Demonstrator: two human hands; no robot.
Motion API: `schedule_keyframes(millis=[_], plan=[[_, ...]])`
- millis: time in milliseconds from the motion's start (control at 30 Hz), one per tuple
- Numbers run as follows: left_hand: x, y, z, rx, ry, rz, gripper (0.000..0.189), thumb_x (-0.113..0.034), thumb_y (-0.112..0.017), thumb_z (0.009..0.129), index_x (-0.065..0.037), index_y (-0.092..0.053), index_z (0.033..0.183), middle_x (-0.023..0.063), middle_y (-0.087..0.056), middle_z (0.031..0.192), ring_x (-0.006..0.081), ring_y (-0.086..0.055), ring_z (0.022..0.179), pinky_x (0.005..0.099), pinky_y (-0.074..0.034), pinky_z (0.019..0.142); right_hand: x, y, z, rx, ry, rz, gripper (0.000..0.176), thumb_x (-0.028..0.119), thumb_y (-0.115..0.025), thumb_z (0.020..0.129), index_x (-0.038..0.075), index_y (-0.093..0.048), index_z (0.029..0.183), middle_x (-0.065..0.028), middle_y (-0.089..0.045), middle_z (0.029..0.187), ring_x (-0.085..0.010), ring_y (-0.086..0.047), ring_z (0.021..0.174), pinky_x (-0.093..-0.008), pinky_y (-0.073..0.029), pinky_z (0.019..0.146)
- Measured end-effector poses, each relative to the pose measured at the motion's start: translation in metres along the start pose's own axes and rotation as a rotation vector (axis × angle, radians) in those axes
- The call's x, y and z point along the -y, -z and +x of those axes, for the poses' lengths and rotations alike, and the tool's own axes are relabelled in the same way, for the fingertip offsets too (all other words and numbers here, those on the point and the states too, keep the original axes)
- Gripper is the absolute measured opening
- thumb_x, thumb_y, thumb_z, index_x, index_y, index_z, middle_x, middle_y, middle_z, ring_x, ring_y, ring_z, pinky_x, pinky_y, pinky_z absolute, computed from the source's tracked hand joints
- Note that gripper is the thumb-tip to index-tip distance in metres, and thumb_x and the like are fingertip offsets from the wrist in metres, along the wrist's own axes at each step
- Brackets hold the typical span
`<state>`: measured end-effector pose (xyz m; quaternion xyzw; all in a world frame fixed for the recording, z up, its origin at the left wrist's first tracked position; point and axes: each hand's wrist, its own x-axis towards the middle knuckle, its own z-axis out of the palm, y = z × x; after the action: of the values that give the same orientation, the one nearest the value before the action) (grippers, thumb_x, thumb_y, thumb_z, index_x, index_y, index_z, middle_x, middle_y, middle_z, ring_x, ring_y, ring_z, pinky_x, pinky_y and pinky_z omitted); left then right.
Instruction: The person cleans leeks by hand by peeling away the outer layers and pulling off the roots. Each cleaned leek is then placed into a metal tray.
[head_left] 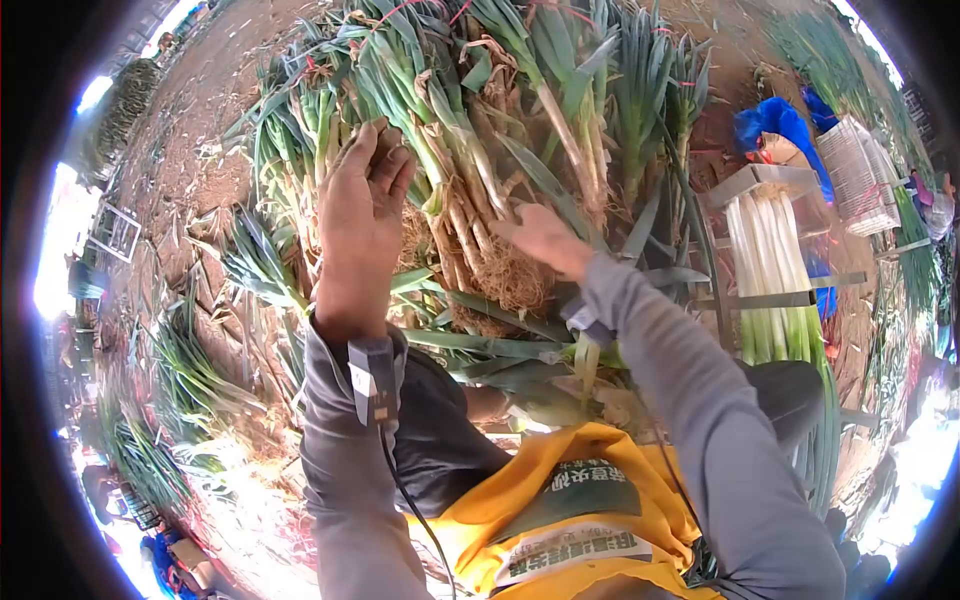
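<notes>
A bundle of leeks [455, 200] lies in front of me, its green tops pointing away and its matted roots [510, 275] toward me. My right hand [545, 238] is at the bundle's right side, its fingers closed around the lower part of a pale leek stalk. At the left side of the bundle, my left hand [362, 215] is raised with fingers loosely bent and a gap between them. The leaves are close to its fingertips, and I cannot make out anything held there.
More tied leek bundles [645, 100] lie at the back. On the right, peeled white leeks [770, 240] rest in a metal rack [765, 182] near a blue bag [775, 120]. Loose leeks [190, 360] are scattered on the ground at left. Cut leaves [500, 345] lie near my knees.
</notes>
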<state>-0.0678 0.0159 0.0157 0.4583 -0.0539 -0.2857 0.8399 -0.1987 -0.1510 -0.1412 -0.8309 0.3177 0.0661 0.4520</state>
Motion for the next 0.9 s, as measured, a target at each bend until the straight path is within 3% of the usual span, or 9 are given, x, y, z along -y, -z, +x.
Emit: schedule_keyframes(millis=[100,167,267,400,433,500,533,667,900], plan=[[0.0,0.005,0.002,-0.025,0.006,0.007,0.029,-0.02,-0.063,0.1,-0.002,-0.062,0.123,0.0007,-0.065,0.101,0.0119,-0.061,0.091,0.0315,-0.051,0.096,0.001,-0.024,0.025,-0.248,0.13,0.016,0.036,0.033,-0.067,0.092,-0.001,-0.063,0.103,-0.0099,-0.061,0.083,-0.023,-0.06,0.075,-0.0391,-0.052,0.077],[0.001,0.014,0.005,0.001,-0.001,0.014,0.029,-0.02,-0.063,0.1,-0.002,-0.063,0.122,0.0003,-0.066,0.101,0.0118,-0.062,0.091,0.031,-0.052,0.094,0.041,0.015,-0.005,-0.101,0.035,0.296,0.034,0.027,-0.068,0.09,-0.004,-0.062,0.103,-0.0093,-0.06,0.084,-0.0201,-0.058,0.075,-0.0378,-0.051,0.074],[0.005,0.02,0.009,0.033,0.024,0.03,0.028,-0.021,-0.062,0.101,-0.003,-0.064,0.122,0.0016,-0.068,0.102,0.0115,-0.064,0.089,0.0295,-0.054,0.088,0.066,0.053,-0.016,-0.243,0.133,0.477,0.05,0.032,-0.07,0.09,-0.011,-0.062,0.115,-0.0109,-0.066,0.091,-0.0138,-0.061,0.073,-0.0301,-0.049,0.065],[0.017,0.015,0.01,0.046,0.061,0.055,0.025,-0.022,-0.061,0.102,-0.004,-0.064,0.119,0.0027,-0.069,0.098,0.0122,-0.065,0.084,0.0286,-0.055,0.084,0.009,0.034,0.02,-0.247,0.395,0.48,0.053,0.039,-0.072,0.091,-0.007,-0.064,0.117,-0.0037,-0.061,0.088,-0.0089,-0.056,0.07,-0.0235,-0.041,0.055],[0.019,0.012,0.011,0.051,0.058,0.058,0.025,-0.022,-0.061,0.102,-0.004,-0.064,0.119,0.0027,-0.069,0.098,0.0122,-0.065,0.084,0.0286,-0.055,0.084,0.018,0.048,0.003,-0.252,0.399,0.482,0.053,0.039,-0.072,0.091,-0.007,-0.064,0.117,-0.0037,-0.061,0.088,-0.0089,-0.056,0.07,-0.0235,-0.041,0.055],[0.026,0.006,0.007,0.053,0.094,0.086,0.023,-0.022,-0.061,0.102,-0.004,-0.065,0.116,0.0038,-0.069,0.095,0.0128,-0.065,0.084,0.0287,-0.055,0.083,0.059,0.086,-0.048,-0.084,0.071,0.653,0.049,0.041,-0.069,0.093,-0.003,-0.066,0.114,-0.0021,-0.061,0.088,-0.0077,-0.057,0.071,-0.0234,-0.042,0.056],[0.029,-0.001,0.0,0.069,0.07,0.131,0.025,-0.022,-0.06,0.103,-0.003,-0.064,0.118,0.0052,-0.069,0.095,0.0149,-0.067,0.086,0.0294,-0.056,0.083,0.059,0.09,-0.059,-0.061,0.17,0.795,0.046,0.042,-0.066,0.094,-0.001,-0.068,0.109,0.0001,-0.059,0.083,-0.0053,-0.055,0.068,-0.0218,-0.042,0.054],[0.061,-0.014,0.004,0.077,0.22,0.266,0.034,-0.025,-0.054,0.105,0.004,-0.06,0.123,0.0143,-0.069,0.106,0.0201,-0.068,0.096,0.0326,-0.058,0.087,0.082,0.1,-0.126,-0.122,-0.041,0.747,0.036,0.035,-0.062,0.097,0.0,-0.064,0.104,-0.0005,-0.058,0.08,-0.0084,-0.053,0.067,-0.0266,-0.046,0.059],[0.112,-0.025,0.007,0.053,0.31,0.39,0.048,-0.033,-0.043,0.108,0.009,-0.053,0.13,0.0227,-0.063,0.118,0.0243,-0.065,0.106,0.0307,-0.056,0.094,0.04,0.048,-0.191,-0.252,0.198,0.582,0.032,0.031,-0.062,0.097,-0.001,-0.062,0.101,-0.0017,-0.057,0.073,-0.0116,-0.052,0.06,-0.0329,-0.046,0.054]])
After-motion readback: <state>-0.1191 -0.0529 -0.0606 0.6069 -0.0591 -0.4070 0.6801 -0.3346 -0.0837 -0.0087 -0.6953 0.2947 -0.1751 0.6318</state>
